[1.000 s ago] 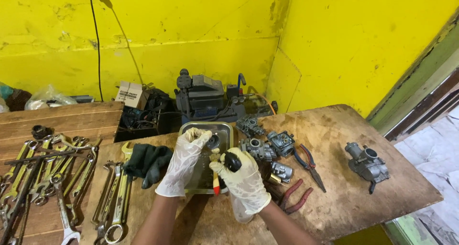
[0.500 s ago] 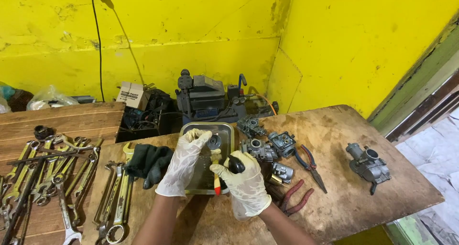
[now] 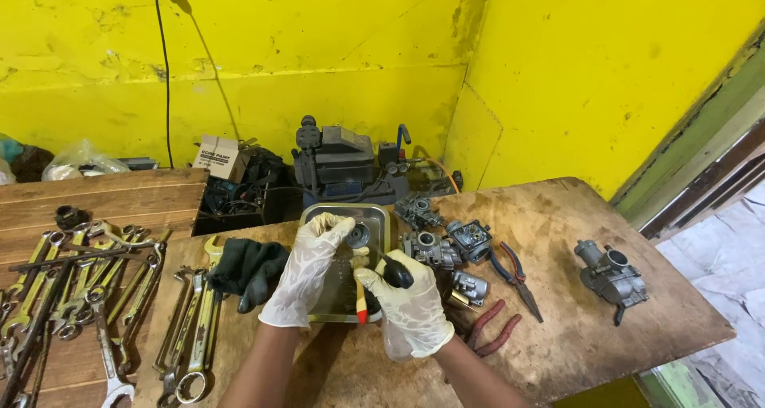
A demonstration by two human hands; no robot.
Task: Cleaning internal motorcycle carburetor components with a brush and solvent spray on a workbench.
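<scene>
Both my hands wear pale latex gloves and work over a steel tray [image 3: 381, 217] on the wooden table. My left hand [image 3: 307, 268] pinches a small brass part [image 3: 358, 258] above the tray. My right hand [image 3: 408, 304] grips a screwdriver by its black handle [image 3: 396, 272], the tip pointing toward that part. A round grey metal piece [image 3: 357, 235] lies in the tray behind my fingers, and a red-and-yellow tool handle [image 3: 360, 304] lies in the tray between my hands.
Several grey carburetors [image 3: 434, 247] sit right of the tray, another carburetor [image 3: 610, 274] further right. Pliers [image 3: 516, 274] and red-handled pliers [image 3: 490, 328] lie nearby. A dark rag [image 3: 245, 268] and several wrenches [image 3: 96, 288] lie left. A compressor [image 3: 343, 165] stands behind the table.
My right hand has shifted slightly right and turned the black handle a little. My left hand stays pinched on the small part.
</scene>
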